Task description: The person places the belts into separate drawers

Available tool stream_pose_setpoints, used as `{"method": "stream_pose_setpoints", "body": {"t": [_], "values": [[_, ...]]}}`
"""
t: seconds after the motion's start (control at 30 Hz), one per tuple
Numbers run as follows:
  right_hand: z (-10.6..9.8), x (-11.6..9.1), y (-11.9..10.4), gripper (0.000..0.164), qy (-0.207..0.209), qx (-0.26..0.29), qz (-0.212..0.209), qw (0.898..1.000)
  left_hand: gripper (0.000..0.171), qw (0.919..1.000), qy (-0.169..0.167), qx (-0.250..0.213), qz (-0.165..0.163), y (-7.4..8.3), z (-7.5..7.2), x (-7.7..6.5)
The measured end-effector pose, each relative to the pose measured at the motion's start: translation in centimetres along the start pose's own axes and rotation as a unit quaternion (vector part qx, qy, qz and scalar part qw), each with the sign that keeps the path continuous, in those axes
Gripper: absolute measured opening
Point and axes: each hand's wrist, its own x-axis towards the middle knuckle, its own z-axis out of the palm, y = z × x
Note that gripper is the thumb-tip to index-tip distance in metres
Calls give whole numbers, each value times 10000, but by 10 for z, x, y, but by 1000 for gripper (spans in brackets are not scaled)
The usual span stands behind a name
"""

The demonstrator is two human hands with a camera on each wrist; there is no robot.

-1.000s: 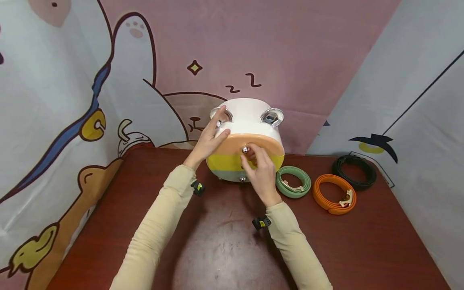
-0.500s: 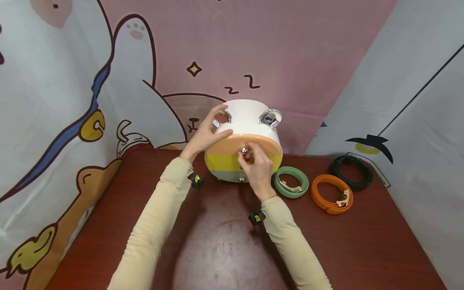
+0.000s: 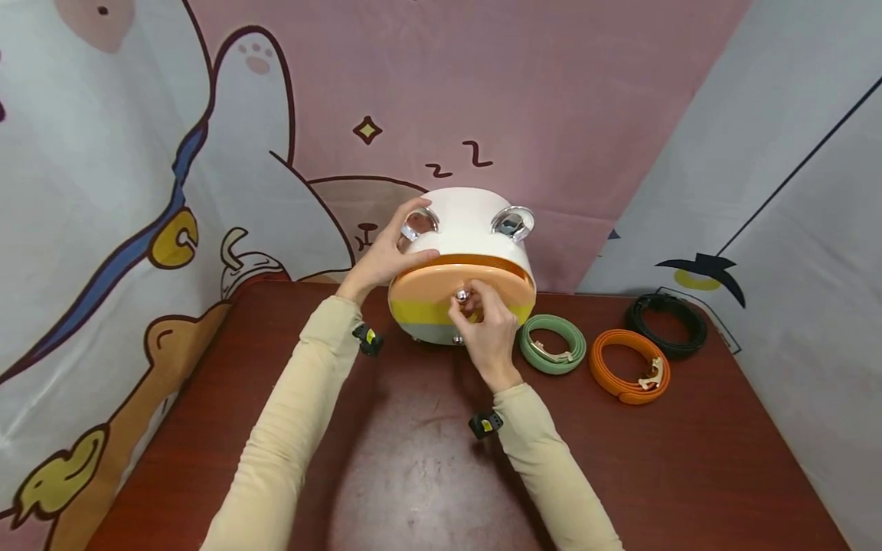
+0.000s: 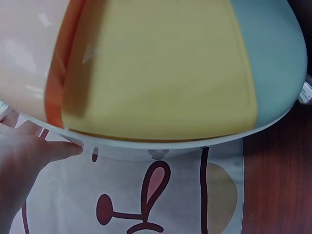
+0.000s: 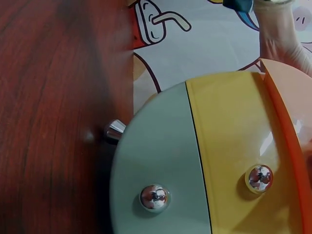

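Observation:
A small white drawer cabinet with two silver ears stands at the back of the table. Its front has a peach top drawer, a yellow middle drawer and a green bottom drawer, with round silver knobs. My left hand holds the cabinet's upper left corner, fingers and thumb around the left ear. Between right-hand fingers and thumb, the top drawer's knob is pinched by my right hand. That drawer sticks out a little, showing an orange edge; its inside is hidden.
Right of the cabinet lie a coiled green belt, a coiled orange belt and a coiled black belt. A cartoon-printed cloth hangs close behind the brown table.
The peach top drawer has come forward out of the cabinet, with my right hand on its knob. My left hand has settled around the left ear, its index finger now bent.

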Motion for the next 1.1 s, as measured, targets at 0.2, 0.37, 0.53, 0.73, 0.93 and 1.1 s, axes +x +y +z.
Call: {"method": "stream_pose_setpoints", "body": {"t": [0.2,0.37,0.53,0.73,0.93,1.1], "values": [[-3,-4,-5,24,55,171,-44,9998,75,9998,-4,-103,142,-4,-1,1],[-3,-8,-7,24,176,304,-60,9994,73,9998,-28,-206,17,-5,-2,2],[-6,-12,-9,27,246,422,-165,9987,71,9985,-52,-546,-64,-6,-2,3],[-14,-13,-11,31,46,551,-246,9982,71,9986,-73,-524,-39,-5,-2,4],[-23,-12,-16,29,-208,464,-174,9986,70,9985,-49,-537,41,-6,-2,5],[-29,-16,-21,27,-259,384,-389,9982,71,9982,-6,-601,39,-8,0,4]]}}
